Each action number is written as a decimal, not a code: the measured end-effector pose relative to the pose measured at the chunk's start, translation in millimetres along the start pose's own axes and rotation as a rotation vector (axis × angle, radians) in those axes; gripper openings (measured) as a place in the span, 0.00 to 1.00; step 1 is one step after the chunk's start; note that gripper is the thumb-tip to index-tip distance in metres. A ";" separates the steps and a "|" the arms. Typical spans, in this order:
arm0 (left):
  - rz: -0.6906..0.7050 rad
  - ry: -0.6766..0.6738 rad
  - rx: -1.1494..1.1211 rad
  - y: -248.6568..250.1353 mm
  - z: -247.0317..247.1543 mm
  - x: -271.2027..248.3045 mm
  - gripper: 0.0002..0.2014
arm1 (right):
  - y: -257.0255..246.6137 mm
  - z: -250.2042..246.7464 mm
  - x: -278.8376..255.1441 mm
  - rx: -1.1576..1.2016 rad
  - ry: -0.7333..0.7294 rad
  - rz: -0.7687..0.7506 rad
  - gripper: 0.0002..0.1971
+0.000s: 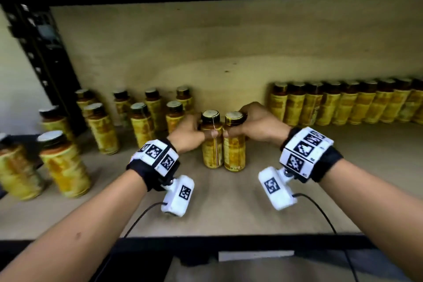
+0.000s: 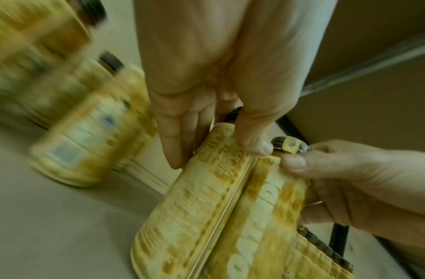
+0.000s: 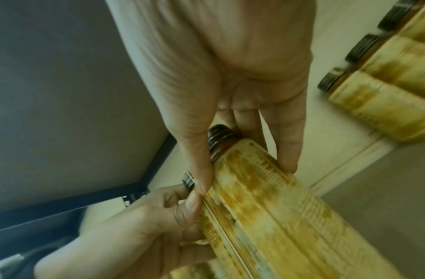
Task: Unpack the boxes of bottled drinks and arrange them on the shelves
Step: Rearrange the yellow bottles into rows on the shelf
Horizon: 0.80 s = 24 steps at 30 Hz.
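Two yellow-labelled bottles with dark caps stand upright and pressed side by side at the middle of the wooden shelf point(image 1: 229, 208). My left hand point(image 1: 201, 131) grips the left bottle point(image 1: 211, 151) near its shoulder, thumb in front and fingers behind. My right hand point(image 1: 238, 126) grips the right bottle point(image 1: 234, 153) the same way, its fingers curled over the cap. My thumbs almost meet between the bottles. The left wrist view shows my left hand point(image 2: 217, 156) round the left bottle point(image 2: 187, 217). The right wrist view shows my right hand point(image 3: 247, 177) round the right bottle point(image 3: 278, 217). I cannot tell whether the bottles' bases touch the board.
A tight row of the same bottles point(image 1: 343, 103) lines the back right. Several more bottles point(image 1: 137, 119) stand loosely at the left, with a couple point(image 1: 64, 162) near the front left. A black upright post point(image 1: 39, 52) bounds the left side, and a black rail point(image 1: 229, 239) edges the front.
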<state>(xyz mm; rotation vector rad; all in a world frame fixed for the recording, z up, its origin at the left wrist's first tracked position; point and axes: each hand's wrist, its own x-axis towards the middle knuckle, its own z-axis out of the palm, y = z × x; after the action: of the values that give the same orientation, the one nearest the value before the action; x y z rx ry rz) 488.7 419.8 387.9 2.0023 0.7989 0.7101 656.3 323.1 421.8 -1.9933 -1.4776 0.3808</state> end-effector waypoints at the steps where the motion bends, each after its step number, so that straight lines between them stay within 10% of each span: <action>1: -0.009 0.001 -0.017 -2.4 -10.8 -16.1 0.28 | -10.4 9.1 -9.5 0.036 -0.007 -0.013 0.23; 11: -0.181 0.241 0.087 -35.1 -106.4 -106.4 0.30 | -108.8 105.2 -32.7 0.089 -0.014 -0.138 0.28; 24: -0.256 0.389 0.254 -32.4 -124.8 -127.4 0.29 | -111.8 115.1 -32.0 0.032 0.054 -0.052 0.28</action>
<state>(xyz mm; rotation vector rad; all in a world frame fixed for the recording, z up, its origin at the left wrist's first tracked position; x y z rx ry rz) 308.7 400.1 396.9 1.9558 1.4087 0.8949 496.2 348.8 399.9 -1.9211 -1.4773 0.3243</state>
